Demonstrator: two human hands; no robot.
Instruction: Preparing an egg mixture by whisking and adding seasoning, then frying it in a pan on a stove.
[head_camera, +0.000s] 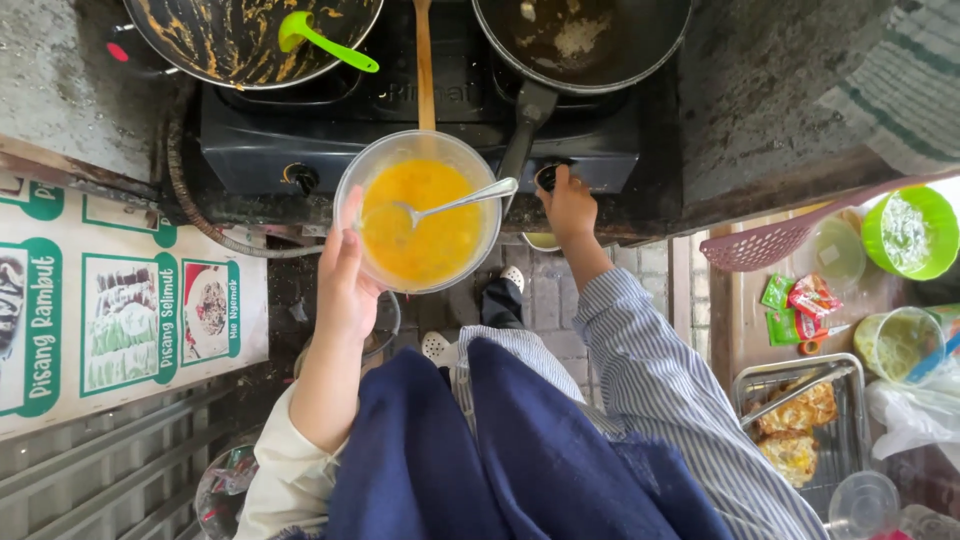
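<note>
**Now at the stove: beaten egg in hand, burner knob under the fingers**

Clearly the egg is mixed and the stove is being seen to. The left hand (345, 285) has its grip closed around the side of a clear plastic bowl (418, 210), held up in front of the black two-burner stove (300, 135); the bowl is filled with yellow beaten egg, and a metal spoon (455, 203) rests in it, handle leaning over the right rim. The right hand (568, 205) reaches to the stove's front, fingers pinched narrowly on the dark knob (546, 176) below the black frying pan (580, 40), which sits on the right burner with some residue inside. I judge the step to be setting the flame. Pouring next would call for bringing the bowl over the pan and tipping it steadily, minding the loose spoon.
</note>
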